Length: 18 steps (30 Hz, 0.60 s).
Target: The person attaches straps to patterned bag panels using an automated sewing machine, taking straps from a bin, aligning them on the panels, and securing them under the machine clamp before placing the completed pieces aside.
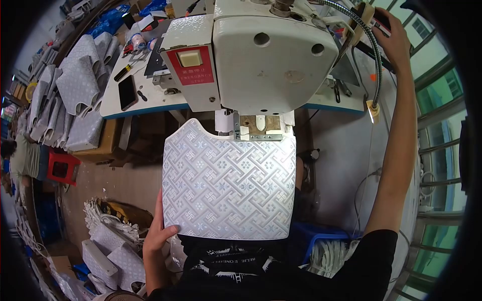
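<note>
A silver-white patterned panel [228, 188] with a curved notch in its top edge lies flat before me. Its upper edge sits under the metal guide [258, 137] of a white sewing machine [273, 65]. My left hand [159, 233] grips the panel's lower left edge, thumb on top and fingers beneath, out of sight. Raised at the machine's upper right, my right hand [394, 42] has its fingers curled around a dark part beside a beige piece [362, 22]; what exactly it holds is unclear. A flexible metal lamp neck [377, 60] hangs close to that hand.
On the blue-edged table [150, 109] are a phone [127, 93] and small tools. Stacks of patterned pieces [80, 75] rise at the left, with more [118, 261] below. A blue basket [306, 236] stands at my right, near a barred window [442, 110].
</note>
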{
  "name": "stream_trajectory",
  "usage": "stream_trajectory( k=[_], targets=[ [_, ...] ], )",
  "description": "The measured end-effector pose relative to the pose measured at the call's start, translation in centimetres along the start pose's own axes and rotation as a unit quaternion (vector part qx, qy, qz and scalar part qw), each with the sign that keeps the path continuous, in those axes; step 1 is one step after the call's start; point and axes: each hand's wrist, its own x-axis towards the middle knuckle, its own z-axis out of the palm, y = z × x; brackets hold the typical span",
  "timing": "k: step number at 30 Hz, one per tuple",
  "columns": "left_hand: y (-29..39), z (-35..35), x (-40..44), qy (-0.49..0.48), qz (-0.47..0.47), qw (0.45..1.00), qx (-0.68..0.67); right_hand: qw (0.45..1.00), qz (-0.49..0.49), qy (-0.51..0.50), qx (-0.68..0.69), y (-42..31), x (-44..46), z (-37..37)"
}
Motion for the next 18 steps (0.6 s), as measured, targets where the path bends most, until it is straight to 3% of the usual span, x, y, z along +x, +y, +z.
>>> stream_trajectory(
  k=[6, 18],
  targets=[
    [-0.4, -0.2, -0.5, -0.015, -0.002, 0.999, -0.029, 1.0, 0.0, -0.006, 0.001, 0.3, -0.3, -0.1],
    [2.2, 2.4, -0.2, 0.053, 0.011, 0.998, -0.014, 1.0, -0.003, -0.004, -0.009, 0.1, -0.1, -0.1]
  ],
)
